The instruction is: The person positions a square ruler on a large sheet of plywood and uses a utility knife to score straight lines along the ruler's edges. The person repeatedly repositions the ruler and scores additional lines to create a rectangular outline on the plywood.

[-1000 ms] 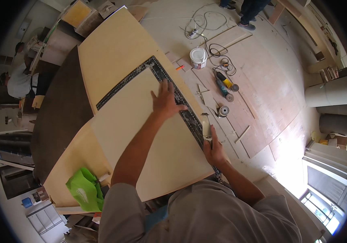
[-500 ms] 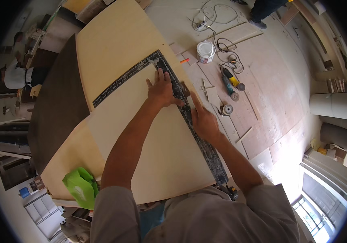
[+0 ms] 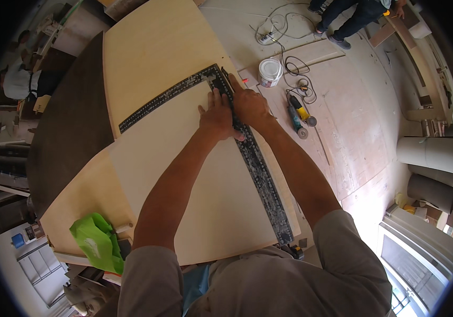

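Spreading wide, the left hand (image 3: 218, 117) rests on the black square (image 3: 261, 179) along the right edge of the pale sheet (image 3: 205, 211); right hand (image 3: 252, 107) curls just outside that edge, contents hidden! Square looks stiff, light, maybe slippery: best pressed flat mid-arm.

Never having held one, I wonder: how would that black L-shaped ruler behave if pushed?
The black L-shaped ruler is probably stiff: its two arms form a crisp corner. Lying flat, it seems unlikely to roll or tip. It might slide or pivot, since the tan board looks smooth.
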### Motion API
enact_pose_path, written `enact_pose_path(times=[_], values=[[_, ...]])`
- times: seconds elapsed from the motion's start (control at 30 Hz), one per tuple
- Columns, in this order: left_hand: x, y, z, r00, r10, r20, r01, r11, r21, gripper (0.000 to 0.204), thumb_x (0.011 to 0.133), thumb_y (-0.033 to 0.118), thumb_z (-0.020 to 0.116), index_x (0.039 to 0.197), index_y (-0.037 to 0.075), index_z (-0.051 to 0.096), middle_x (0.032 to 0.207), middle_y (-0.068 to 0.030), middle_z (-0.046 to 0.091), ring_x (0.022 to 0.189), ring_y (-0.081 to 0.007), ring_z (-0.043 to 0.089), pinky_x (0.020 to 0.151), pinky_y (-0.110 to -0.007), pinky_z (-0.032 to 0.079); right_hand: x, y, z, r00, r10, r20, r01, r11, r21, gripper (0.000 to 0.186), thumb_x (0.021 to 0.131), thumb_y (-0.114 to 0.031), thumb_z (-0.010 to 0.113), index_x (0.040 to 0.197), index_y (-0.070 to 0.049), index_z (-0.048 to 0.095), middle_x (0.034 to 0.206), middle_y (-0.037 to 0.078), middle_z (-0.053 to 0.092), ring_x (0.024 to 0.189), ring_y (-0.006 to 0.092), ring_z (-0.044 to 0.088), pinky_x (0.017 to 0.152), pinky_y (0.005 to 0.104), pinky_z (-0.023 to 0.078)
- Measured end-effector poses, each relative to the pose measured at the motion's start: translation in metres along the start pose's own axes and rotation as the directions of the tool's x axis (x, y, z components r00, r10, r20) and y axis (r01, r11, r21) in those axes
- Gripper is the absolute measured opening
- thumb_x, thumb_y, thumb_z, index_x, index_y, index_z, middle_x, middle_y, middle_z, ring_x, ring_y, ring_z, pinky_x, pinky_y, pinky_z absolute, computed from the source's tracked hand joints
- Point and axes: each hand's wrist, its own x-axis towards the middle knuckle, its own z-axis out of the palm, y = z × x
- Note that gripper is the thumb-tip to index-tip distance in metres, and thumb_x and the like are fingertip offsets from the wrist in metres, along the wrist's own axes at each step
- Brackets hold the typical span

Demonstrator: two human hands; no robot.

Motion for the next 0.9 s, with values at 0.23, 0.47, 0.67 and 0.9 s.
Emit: enact_pose_path(times=[0.23, 0.47, 0.67, 0.9], values=[[0.003, 0.0, 0.003, 1.0, 0.013, -0.015, -0.013, 1.0, -0.025, 0.14, 0.053, 0.058, 0.088, 0.152, -0.007, 0.013, 0.16, -0.029, 0.005, 0.15, -0.04, 0.009, 0.112, -0.057, 0.032, 0.007, 0.001, 0.002, 0.998, -0.042, -0.053, 0.043, 0.999, 0.006, 0.075, 0.092, -0.023, 0.055, 0.155, -0.007, 0.018, 0.09, 0.027, 0.069, 0.086, 0.0393, 0.071, 0.079, 0.049, 0.057], [0.0, -0.001, 0.002, 0.999, 0.018, -0.041, -0.02, 0.998, -0.054, 0.138, 0.054, 0.054, 0.09, 0.151, -0.008, 0.014, 0.159, -0.0292, 0.006, 0.149, -0.0407, 0.01, 0.111, -0.059, 0.033, 0.005, 0.003, 0.013, 0.988, -0.065, -0.137, 0.065, 0.998, -0.008, 0.074, 0.092, -0.025, 0.056, 0.154, -0.006, 0.019, 0.085, 0.028, 0.068, 0.078, 0.0384, 0.071, 0.069, 0.047, 0.058], [0.0, -0.001, 0.002, 0.999, 0.01, -0.031, -0.011, 0.999, -0.045, 0.139, 0.054, 0.055, 0.09, 0.151, -0.007, 0.013, 0.16, -0.0289, 0.006, 0.149, -0.0404, 0.009, 0.111, -0.058, 0.033, 0.005, 0.0, 0.009, 0.992, -0.054, -0.117, 0.06, 0.997, 0.048, 0.073, 0.092, -0.025, 0.056, 0.153, -0.007, 0.021, 0.088, 0.027, 0.067, 0.082, 0.0392, 0.07, 0.073, 0.0476, 0.057], [-0.001, 0.003, -0.003, 1.0, -0.002, -0.011, 0.001, 0.999, -0.032, 0.138, 0.054, 0.053, 0.09, 0.152, -0.006, 0.013, 0.16, -0.0279, 0.006, 0.15, -0.0391, 0.009, 0.111, -0.059, 0.033, 0.006, -0.001, 0.002, 1.0, -0.008, -0.023, 0.009, 0.997, 0.08, 0.068, 0.095, -0.03, 0.051, 0.154, -0.013, 0.022, 0.098, 0.026, 0.068, 0.092, 0.0396, 0.069, 0.081, 0.0484, 0.055]])
